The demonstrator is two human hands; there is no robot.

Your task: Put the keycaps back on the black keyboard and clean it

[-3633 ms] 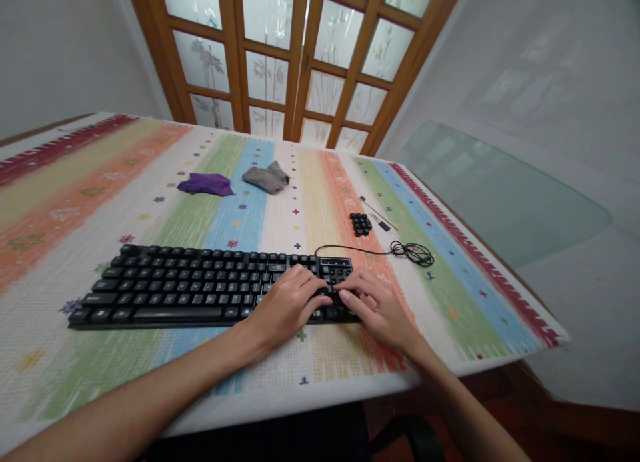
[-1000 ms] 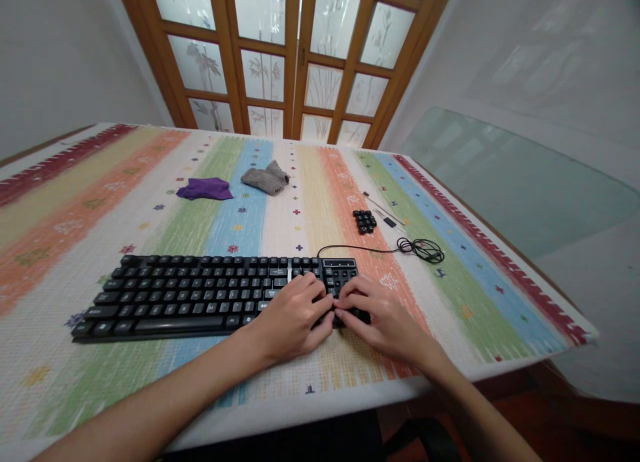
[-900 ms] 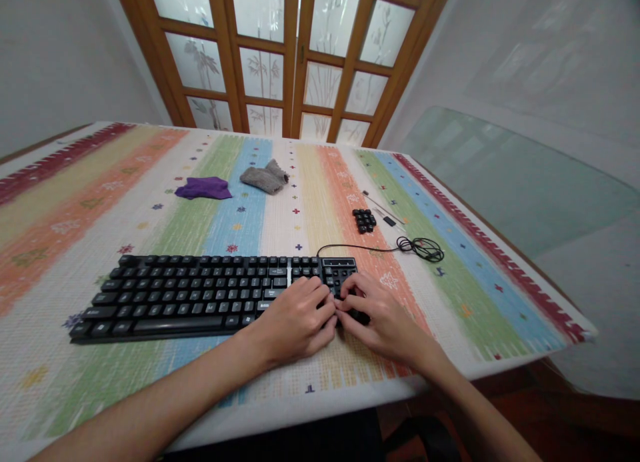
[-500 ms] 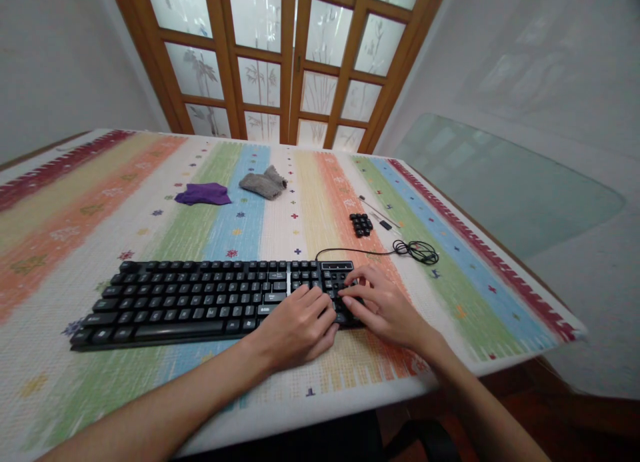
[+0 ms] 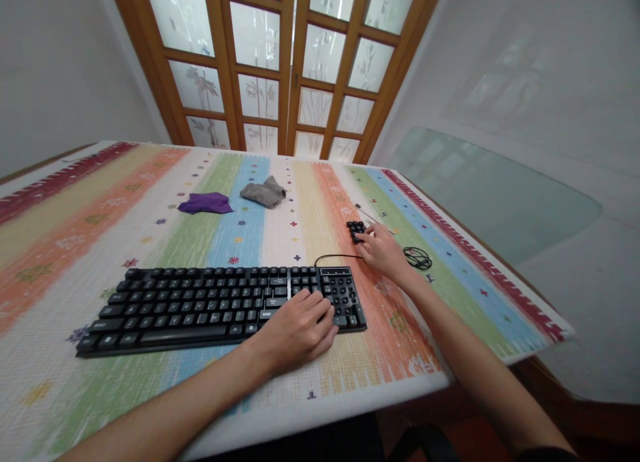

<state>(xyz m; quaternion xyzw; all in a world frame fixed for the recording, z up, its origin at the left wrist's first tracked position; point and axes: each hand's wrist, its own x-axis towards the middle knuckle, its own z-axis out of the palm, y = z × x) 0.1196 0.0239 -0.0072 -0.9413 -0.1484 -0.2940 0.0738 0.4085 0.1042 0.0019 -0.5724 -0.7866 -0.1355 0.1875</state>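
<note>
The long black plastic keyboard (image 5: 193, 307) lies on the striped-cloth bench (image 5: 280, 242), its number pad (image 5: 342, 290) seemingly only part-capped — small square black keycaps (image 5: 355, 226) lie loose beyond it. The right hand (image 5: 383, 251) fingers them (grip unclear); the left hand (image 5: 299, 327) curls over the keyboard, contents hidden.

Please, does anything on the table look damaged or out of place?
Yes: the number pad on the keyboard looks incomplete, several keys apparently capless, while loose black keycaps lie beyond it, at the right hand.
</note>
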